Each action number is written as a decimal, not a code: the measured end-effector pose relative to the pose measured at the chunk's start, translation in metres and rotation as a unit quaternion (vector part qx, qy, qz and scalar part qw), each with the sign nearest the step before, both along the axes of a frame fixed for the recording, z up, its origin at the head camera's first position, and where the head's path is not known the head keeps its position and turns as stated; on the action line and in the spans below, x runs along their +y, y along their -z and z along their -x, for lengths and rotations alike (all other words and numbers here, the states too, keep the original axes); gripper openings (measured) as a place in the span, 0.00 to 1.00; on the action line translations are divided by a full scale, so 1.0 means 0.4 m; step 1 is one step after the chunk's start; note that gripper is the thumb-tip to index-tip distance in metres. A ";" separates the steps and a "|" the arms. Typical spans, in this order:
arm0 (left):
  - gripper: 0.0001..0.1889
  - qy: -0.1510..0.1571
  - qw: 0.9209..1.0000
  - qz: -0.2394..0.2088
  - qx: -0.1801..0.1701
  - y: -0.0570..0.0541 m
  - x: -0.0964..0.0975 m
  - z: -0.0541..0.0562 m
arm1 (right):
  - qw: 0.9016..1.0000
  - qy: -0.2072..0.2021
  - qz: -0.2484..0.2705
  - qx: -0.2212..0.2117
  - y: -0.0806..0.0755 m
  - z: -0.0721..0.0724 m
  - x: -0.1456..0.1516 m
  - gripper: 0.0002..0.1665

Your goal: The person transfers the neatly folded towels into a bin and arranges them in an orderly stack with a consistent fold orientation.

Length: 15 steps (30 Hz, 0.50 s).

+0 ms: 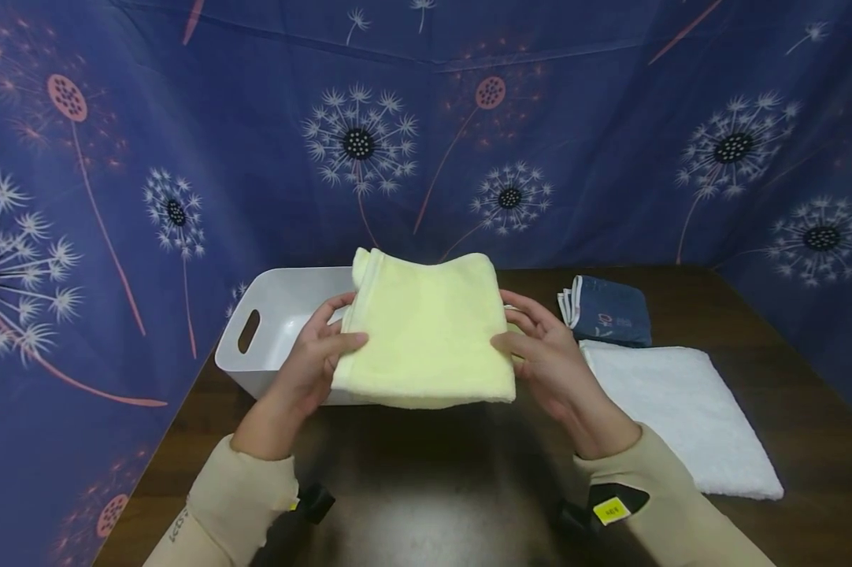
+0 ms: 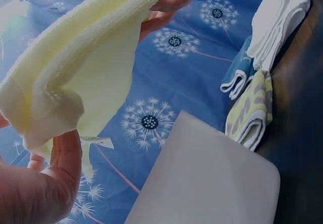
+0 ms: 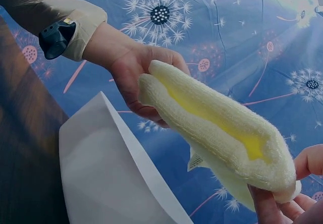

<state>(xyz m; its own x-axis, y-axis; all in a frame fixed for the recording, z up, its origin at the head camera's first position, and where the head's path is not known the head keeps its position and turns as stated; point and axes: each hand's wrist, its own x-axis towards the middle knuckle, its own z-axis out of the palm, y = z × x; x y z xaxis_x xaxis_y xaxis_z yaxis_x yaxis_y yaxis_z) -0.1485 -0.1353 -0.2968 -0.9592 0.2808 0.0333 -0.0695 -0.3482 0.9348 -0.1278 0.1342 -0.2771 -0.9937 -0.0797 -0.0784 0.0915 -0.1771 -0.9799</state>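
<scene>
Both hands hold up a folded pale yellow towel [image 1: 429,331], one at each side. My left hand [image 1: 313,354] pinches its left edge, thumb on the near face and fingers behind. On the opposite edge, my right hand [image 1: 550,354] grips in the same way. In the right wrist view the towel [image 3: 222,128] shows its thick folded bottom edge, with a small white label [image 3: 194,161] hanging below it. The towel is raised in front of a white plastic bin [image 1: 270,315] and hides the bin's right part.
A folded white towel [image 1: 681,417] lies on the dark wooden table [image 1: 809,441] at the right. Behind it sits a folded dark blue towel [image 1: 613,311]. The left wrist view also shows a yellow and grey patterned towel [image 2: 250,113]. A blue dandelion-print curtain [image 1: 426,157] surrounds the table.
</scene>
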 end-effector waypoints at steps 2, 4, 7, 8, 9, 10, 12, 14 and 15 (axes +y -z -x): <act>0.26 0.000 1.000 -0.002 -0.001 -0.003 -0.004 0.003 | 1.000 0.002 0.001 -0.002 0.000 0.005 -0.005 0.37; 0.26 -0.001 1.000 -0.005 -0.002 -0.006 -0.007 0.007 | 1.000 0.002 0.002 -0.003 -0.001 0.009 -0.008 0.37; 0.26 -0.003 1.000 -0.007 -0.004 -0.008 -0.013 0.013 | 1.000 0.000 0.003 -0.001 -0.003 0.014 -0.013 0.37; 0.26 -0.004 1.000 -0.007 -0.004 -0.009 -0.014 0.015 | 1.000 -0.001 0.004 0.000 -0.004 0.017 -0.014 0.37; 0.26 -0.004 1.000 -0.006 -0.004 -0.010 -0.016 0.016 | 1.000 -0.002 0.004 0.001 -0.004 0.019 -0.016 0.36; 0.25 -0.004 1.000 -0.005 -0.003 -0.010 -0.018 0.018 | 1.000 -0.004 0.004 0.004 -0.005 0.021 -0.018 0.36; 0.25 -0.005 1.000 -0.003 -0.002 -0.011 -0.022 0.021 | 1.000 -0.008 0.004 0.008 -0.007 0.025 -0.022 0.36; 0.24 -0.007 1.000 -0.003 -0.001 -0.013 -0.027 0.023 | 1.000 -0.012 0.007 0.011 -0.008 0.030 -0.027 0.36; 0.24 -0.008 1.000 -0.001 -0.001 -0.014 -0.029 0.024 | 1.000 -0.013 0.006 0.011 -0.009 0.032 -0.029 0.36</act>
